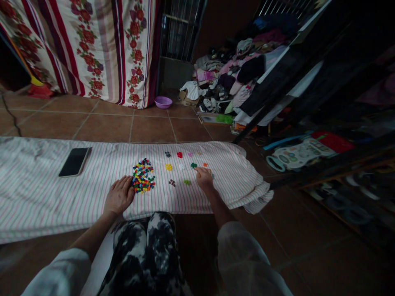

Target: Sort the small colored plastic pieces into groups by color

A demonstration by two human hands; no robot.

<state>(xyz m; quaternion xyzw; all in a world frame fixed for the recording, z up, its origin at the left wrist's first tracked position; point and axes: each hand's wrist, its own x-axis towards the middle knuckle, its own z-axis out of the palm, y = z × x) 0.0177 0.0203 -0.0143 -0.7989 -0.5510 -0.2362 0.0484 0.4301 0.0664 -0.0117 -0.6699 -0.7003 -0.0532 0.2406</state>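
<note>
Toward the right end of the table (105,160), your right hand (203,176) curls at the green pieces (193,165), any pinch unclear; a light touch should keep them grouped. Your left hand (120,195) lies flat beside the mixed pile (144,176).

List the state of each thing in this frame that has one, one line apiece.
Mixed-color pieces: piled
Yellow pieces: clustered separately
Dark green pieces: clustered separately
Left hand: palm down, beside the pile
Right hand: fingers curled, beside dark green pieces
Phone: face up, screen dark
Striped cloth: spread, wrinkled
Purple basin: upright
Floral curtain: hanging
Clothes: heaped
</note>
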